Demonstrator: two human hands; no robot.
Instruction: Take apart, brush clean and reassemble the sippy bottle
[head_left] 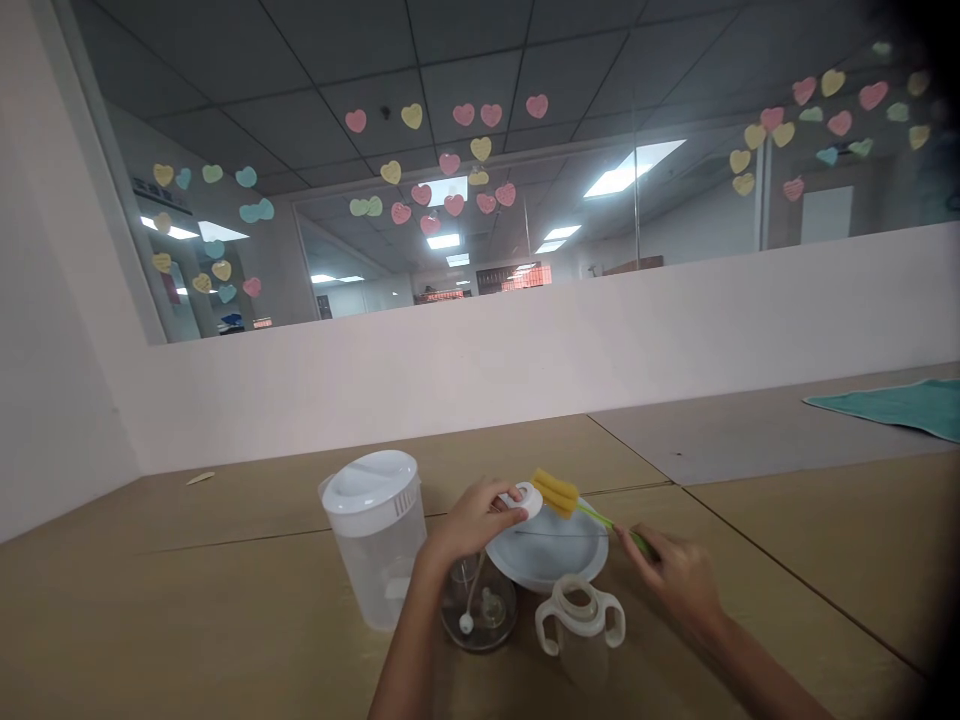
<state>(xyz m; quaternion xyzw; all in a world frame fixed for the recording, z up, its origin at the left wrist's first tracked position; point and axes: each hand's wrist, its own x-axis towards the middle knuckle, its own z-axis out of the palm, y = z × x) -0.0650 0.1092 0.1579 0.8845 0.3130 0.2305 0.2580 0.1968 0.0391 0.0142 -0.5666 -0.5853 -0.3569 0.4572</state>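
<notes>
My left hand (474,518) pinches a small white ring-shaped cap (529,499) over the left part of a pale bowl (551,555). In my right hand (679,575) is the green handle of a brush with a yellow sponge head (556,492). The sponge is above the bowl, close to the cap's right side. In front of the bowl stands an open clear bottle with a white two-handled collar (581,612). Left of the bottle, a round dish (480,640) holds a thin tube with a white end and a clear teat-like part.
A translucent pitcher with a white lid (373,487) stands left of my left forearm. A teal cloth (900,405) lies at the far right. Behind the table is a white wall (465,385) below a window with heart-shaped notes. A small pale scrap (200,479) lies at the back left.
</notes>
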